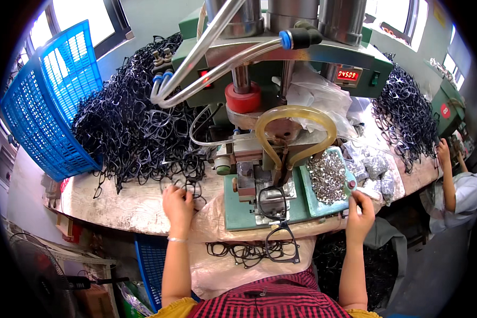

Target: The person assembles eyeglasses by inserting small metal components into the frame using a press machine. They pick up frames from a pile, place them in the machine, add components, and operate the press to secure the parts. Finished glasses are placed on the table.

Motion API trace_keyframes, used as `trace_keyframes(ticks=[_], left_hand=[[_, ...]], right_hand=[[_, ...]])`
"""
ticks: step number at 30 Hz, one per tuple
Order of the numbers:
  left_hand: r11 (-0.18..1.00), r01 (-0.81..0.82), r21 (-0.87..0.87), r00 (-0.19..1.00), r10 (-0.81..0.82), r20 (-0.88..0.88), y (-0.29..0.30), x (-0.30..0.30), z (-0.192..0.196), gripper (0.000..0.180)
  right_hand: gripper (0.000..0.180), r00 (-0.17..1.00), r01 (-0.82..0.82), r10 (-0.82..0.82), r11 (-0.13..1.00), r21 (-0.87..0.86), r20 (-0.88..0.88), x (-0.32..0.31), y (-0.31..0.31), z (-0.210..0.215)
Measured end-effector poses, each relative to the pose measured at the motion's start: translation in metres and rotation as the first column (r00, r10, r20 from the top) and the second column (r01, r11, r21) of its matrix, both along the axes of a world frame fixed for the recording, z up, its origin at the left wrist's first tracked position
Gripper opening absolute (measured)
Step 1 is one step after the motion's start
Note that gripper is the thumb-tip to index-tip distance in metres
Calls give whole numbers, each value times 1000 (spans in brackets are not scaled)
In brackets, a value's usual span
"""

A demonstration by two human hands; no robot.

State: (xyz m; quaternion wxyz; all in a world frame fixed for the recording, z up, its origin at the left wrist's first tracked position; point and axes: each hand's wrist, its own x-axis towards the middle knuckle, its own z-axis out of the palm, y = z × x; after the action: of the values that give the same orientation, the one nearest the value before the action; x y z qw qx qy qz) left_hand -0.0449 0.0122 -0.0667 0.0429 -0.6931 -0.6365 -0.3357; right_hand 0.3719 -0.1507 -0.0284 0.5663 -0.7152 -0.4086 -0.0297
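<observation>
My left hand [177,210] is closed at the near edge of a heap of black plastic eyeglass frames [143,124], its fingers on one eyeglass frame [193,188]. A green bench press with a red collar [243,97] stands before me. One black frame [282,243] sits in its metal fixture [262,185], one rim upright at the tool and the other hanging over the front edge. My right hand [359,213] has its thumb and fingers drawn together beside a small green box with a red button [351,184]. Whatever they pinch is too small to make out.
Small metal parts fill a green tray [327,177] right of the fixture. Bagged parts [376,167] lie beyond. Several frames [249,250] rest on the sheet by my lap. A blue basket [53,100] tilts at left. A co-worker's hand [443,152] is at far right.
</observation>
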Motion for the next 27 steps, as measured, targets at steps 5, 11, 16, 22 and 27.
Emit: trace_keyframes(ticks=[5,11,16,22,27], left_hand=[[998,57,10,915,-57,400,-11,-23,47,16],[930,333,-155,616,-89,783,-3,-24,84,24],[859,438,-264,397,78,915,-29,-38,50,24],[920,363,-149,595,-106,797,0,-34,102,26],[891,418,-175,539,-89,837,18,-43,117,26]], right_hand=[[14,970,-236,237,971,32,-51,-18,-5,25],[22,805,-568,582,812,135,-113,-81,75,76],[44,645,-544,622,782,305,-445,-107,80,66],[54,467,-562,678,723,402,-568,-113,78,74],[53,334,-534,670,714,453,-663,-125,70,86]])
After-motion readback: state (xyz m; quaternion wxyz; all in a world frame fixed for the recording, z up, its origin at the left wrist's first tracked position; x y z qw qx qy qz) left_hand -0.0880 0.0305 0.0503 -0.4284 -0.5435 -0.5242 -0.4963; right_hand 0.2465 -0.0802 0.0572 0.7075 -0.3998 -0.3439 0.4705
